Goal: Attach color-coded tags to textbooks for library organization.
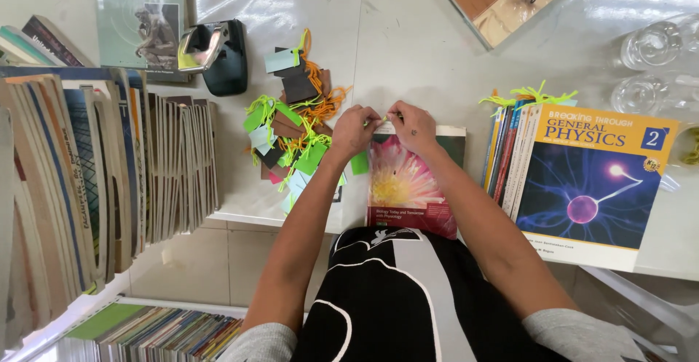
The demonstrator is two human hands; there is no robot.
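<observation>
Pink-flowered book (408, 187) lies at the counter (408, 49) edge, centre of the frame. Both hands meet at its top edge: the left hand (354, 130) and right hand (412, 126) have fingers pinched shut on a small green tag (385, 119). Loose paper tags (295, 125) lie heaped left of them.

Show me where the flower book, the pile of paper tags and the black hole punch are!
Flower book (408, 187): head view, on the pink flower on its cover.
Pile of paper tags (295, 125): head view, on the middle of the heap.
Black hole punch (226, 63): head view, on its black body.
</observation>
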